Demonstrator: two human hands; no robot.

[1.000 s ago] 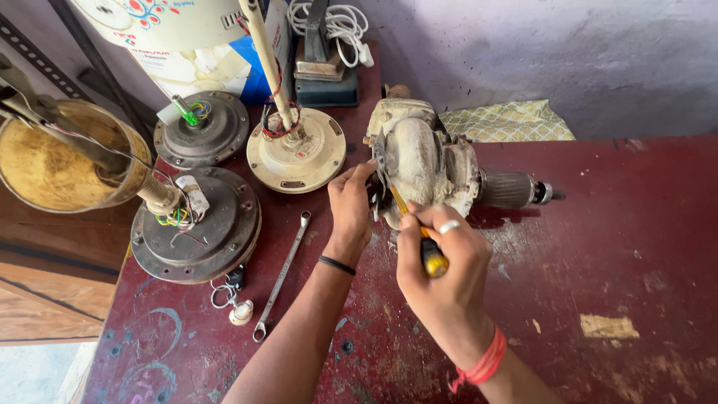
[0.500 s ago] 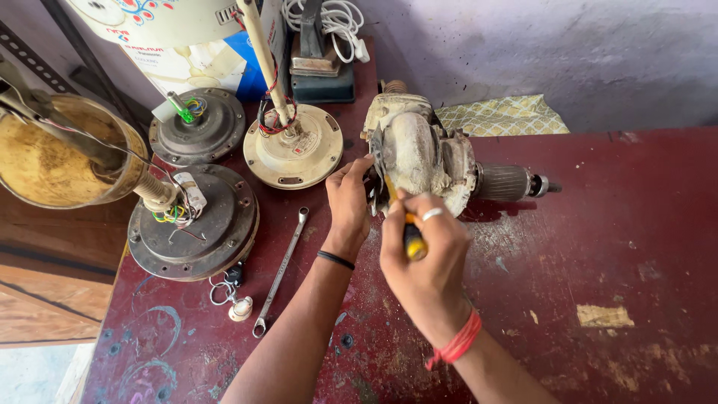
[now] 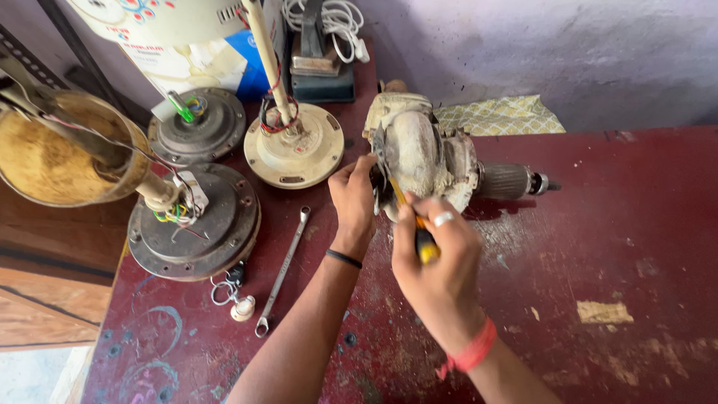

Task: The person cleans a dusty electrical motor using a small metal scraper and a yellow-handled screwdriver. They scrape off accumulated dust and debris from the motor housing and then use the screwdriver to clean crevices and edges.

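A dirty cream-white electric motor (image 3: 430, 161) with a ribbed armature and shaft sticking out to the right lies on the dark red table (image 3: 621, 239). My left hand (image 3: 353, 196) grips its left end. My right hand (image 3: 437, 263), with a ring and a red thread on the wrist, holds a yellow-handled screwdriver (image 3: 423, 241) whose shaft points up and left into the motor's front face. The tip is hidden between my fingers and the housing.
A flat spanner (image 3: 283, 271) and a key ring (image 3: 232, 298) lie left of my forearm. Three ceiling fan motors (image 3: 196, 221) with wires stand at the left, a brass-coloured dome (image 3: 63, 153) beyond them. A yellow patterned cloth (image 3: 499, 116) lies by the wall.
My right hand has moved slightly up and left with the screwdriver, closer to the motor face. The left hand keeps its grip on the motor.
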